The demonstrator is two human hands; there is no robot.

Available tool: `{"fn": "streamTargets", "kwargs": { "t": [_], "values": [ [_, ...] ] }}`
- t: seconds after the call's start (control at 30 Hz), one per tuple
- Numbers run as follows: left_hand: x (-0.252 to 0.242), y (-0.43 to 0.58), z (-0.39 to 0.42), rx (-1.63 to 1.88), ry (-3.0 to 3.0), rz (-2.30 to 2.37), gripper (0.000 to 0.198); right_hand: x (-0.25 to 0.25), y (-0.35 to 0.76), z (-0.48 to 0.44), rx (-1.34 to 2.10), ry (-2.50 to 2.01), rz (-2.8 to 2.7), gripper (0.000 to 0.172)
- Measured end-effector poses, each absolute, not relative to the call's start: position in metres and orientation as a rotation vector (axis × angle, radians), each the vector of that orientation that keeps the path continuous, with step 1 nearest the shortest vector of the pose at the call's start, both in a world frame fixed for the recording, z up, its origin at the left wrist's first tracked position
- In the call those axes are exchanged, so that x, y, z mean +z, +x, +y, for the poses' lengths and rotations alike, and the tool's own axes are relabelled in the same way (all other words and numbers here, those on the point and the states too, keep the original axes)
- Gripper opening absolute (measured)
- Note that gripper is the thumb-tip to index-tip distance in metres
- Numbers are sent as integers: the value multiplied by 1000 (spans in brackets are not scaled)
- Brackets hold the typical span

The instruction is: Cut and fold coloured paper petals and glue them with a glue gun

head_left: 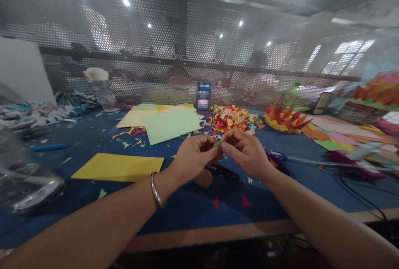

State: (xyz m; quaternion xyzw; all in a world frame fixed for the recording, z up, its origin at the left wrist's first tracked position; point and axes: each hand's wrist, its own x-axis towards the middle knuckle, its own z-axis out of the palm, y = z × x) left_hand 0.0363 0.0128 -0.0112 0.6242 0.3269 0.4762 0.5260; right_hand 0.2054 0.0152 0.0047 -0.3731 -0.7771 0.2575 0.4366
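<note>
My left hand and my right hand meet above the blue tabletop, fingertips almost touching. A small green piece, apparently paper, is pinched between the thumbs and forefingers of both hands. Much of it is hidden by the fingers. Under the left hand lies a round brown disc. Beside it, a dark elongated object rests below the fingers; its kind is unclear. Just beyond the hands sits a heap of small curled paper bits, red, yellow and cream.
A yellow sheet lies at left, pale green paper behind it. A phone stands at the back. Orange folded paper spikes and a cable are at right. A clear container stands front left.
</note>
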Motion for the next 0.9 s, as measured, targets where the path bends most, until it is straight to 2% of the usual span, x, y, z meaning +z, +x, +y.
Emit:
{"fn": "streamTargets", "kwargs": {
  "t": [0.3,0.7,0.9],
  "values": [
    [-7,35,11,1091,1312,809,17,3,205,18,741,-918,-1907,4],
    [-5,31,14,1060,1543,754,15,3,206,21,1042,-835,-1754,11],
    [-4,28,14,1003,1618,747,13,2,207,22,1073,-815,-1725,11]
  ]
}}
